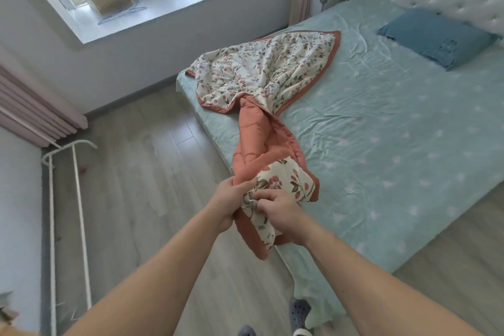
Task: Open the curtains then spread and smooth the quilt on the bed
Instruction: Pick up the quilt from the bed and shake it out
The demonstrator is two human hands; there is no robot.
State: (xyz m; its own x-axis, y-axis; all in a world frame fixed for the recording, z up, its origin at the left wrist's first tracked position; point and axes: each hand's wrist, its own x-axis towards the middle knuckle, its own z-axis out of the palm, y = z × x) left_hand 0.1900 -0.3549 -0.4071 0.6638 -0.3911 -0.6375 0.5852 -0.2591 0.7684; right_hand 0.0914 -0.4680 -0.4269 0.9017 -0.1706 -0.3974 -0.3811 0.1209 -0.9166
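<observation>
Both my forearms reach forward from the bottom of the frame, almost straight, and they meet just below the centre. My left hand is turned with the thumb side up, and its fingers are closed around a bunched fold of the floral cream quilt with terracotta backing and border. My right hand is just beside it, palm down, fingers curled tight and pinching the same bunch of cloth; the two hands almost touch each other. So both hands are clamped on the quilt, not open.

The gripped end of the quilt is lifted above the near corner of the bed, and a short flap hangs down under my hands. From there the quilt runs as a twisted rope toward the centre of the frame, then it fans out flat on the mint green bed sheet with white pattern, near the left edge of the mattress. A blue pillow lies at the upper right, well apart from the quilt. The pink curtain is gathered at the left edge.
</observation>
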